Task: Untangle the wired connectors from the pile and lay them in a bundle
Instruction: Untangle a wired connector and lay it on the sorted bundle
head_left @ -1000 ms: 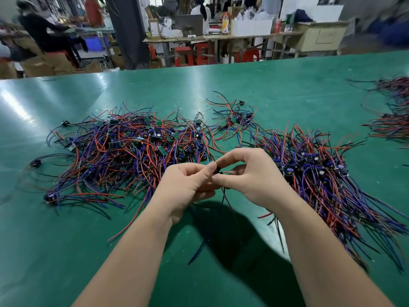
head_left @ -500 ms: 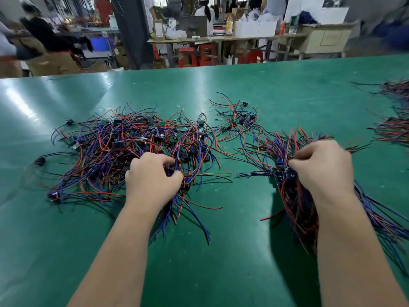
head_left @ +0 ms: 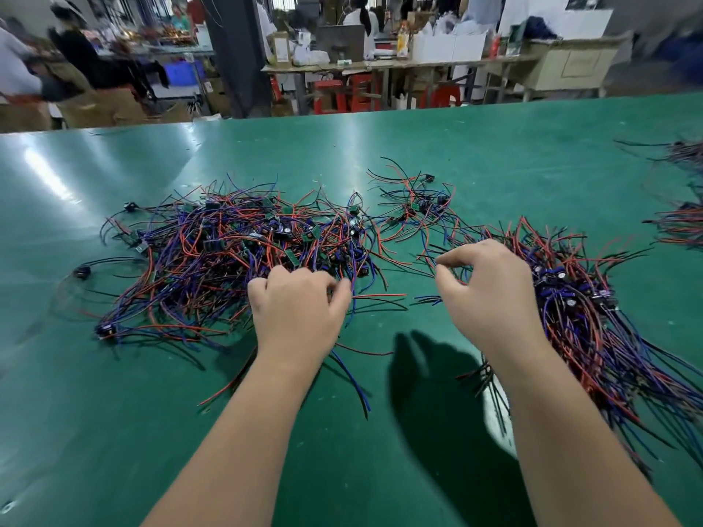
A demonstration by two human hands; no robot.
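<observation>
Sprawling over the left and middle of the green worktop (head_left: 494, 146), the pile (head_left: 228, 252) is a loose tangle of red, blue and black wires with small green boards and black plugs caught among them. To its right the bundle (head_left: 582, 310) lies with its wires roughly aligned, running toward the near right corner. A smaller cluster (head_left: 414, 207) sits just behind the gap between the two. The left hand (head_left: 300, 306) rests knuckles-up on the pile's near edge with its fingers curled down into the wires; I cannot tell whether its grip has closed on any wire. The right hand (head_left: 490, 294) hovers at the bundle's left edge, casting a shadow on the worktop, its grip loosely curled, thumb and forefinger apart, holding nothing. More wire heaps (head_left: 681, 222) lie at the far right. Beyond the worktop are cluttered benches (head_left: 380, 66), red stools (head_left: 327, 95) and blurred people (head_left: 76, 51).
</observation>
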